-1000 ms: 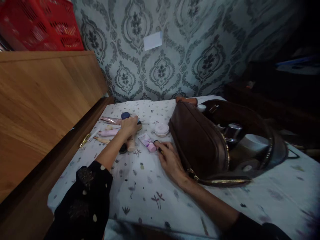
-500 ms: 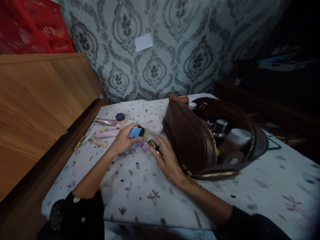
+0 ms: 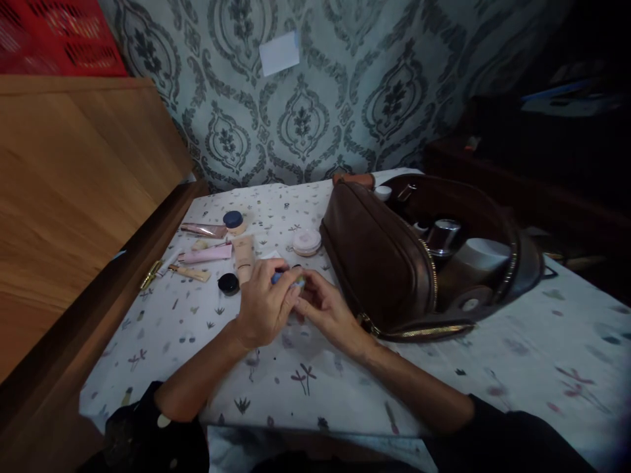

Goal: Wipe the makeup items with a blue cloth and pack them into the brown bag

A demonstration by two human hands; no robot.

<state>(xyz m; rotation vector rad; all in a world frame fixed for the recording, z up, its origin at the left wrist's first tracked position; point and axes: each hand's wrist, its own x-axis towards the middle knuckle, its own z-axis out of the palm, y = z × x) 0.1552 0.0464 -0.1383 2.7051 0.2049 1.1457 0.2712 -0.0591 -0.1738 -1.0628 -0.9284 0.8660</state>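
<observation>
My left hand [image 3: 263,307] is closed around a small item [image 3: 300,282] that shows blue and yellowish-green. The fingers of my right hand [image 3: 329,314] meet it from the other side and are closed at its right end. Most of the item is hidden by my fingers, so its kind cannot be made out. Just left of my left hand lie a beige squeeze tube [image 3: 243,255] and a round black pot [image 3: 228,284]. Beyond my hands sits a round pale pink compact [image 3: 306,242].
To the right stands an unzipped brown cosmetic bag [image 3: 372,263] with several containers inside. A navy-lidded jar [image 3: 233,221], a pink tube [image 3: 206,253] and a brush [image 3: 190,272] lie at left. A wooden cabinet [image 3: 83,197] borders the table's left side.
My left hand has moved right with the blue item and now meets my right hand. The beige tube and black pot have come into sight. The dark gold-banded item near my right fingers is hidden.
</observation>
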